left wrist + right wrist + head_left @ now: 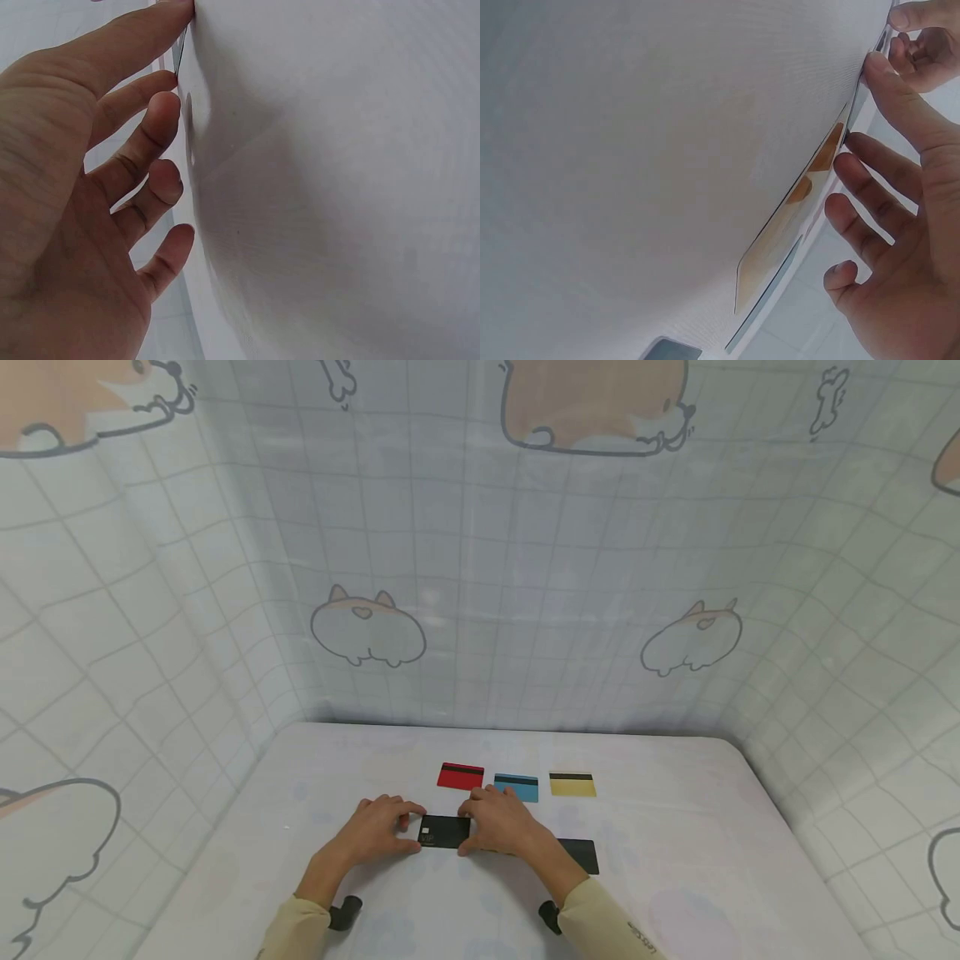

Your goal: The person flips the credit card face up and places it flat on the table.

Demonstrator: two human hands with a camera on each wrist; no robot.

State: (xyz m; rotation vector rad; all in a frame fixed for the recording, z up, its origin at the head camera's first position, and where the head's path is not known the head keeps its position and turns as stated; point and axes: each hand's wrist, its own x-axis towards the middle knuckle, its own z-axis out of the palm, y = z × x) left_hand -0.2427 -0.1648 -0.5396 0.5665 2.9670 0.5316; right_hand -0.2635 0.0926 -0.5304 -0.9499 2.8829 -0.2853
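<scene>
A black card with a chip and "VIP" lettering lies at the front middle of the white table. My left hand holds its left edge, thumb at the near corner and forefinger at the far one. On the opposite edge, my right hand holds it the same way, thumb near and forefinger far. The other fingers of both hands are bent loosely, as the left wrist view shows of the left hand. Beneath the right hand is a gold card, mostly hidden in the head view.
Behind the hands lie a red card, a blue card and a yellow card, each with a dark stripe. A dark card sits right of the right wrist, partly covered by the forearm. Patterned curtains surround the table.
</scene>
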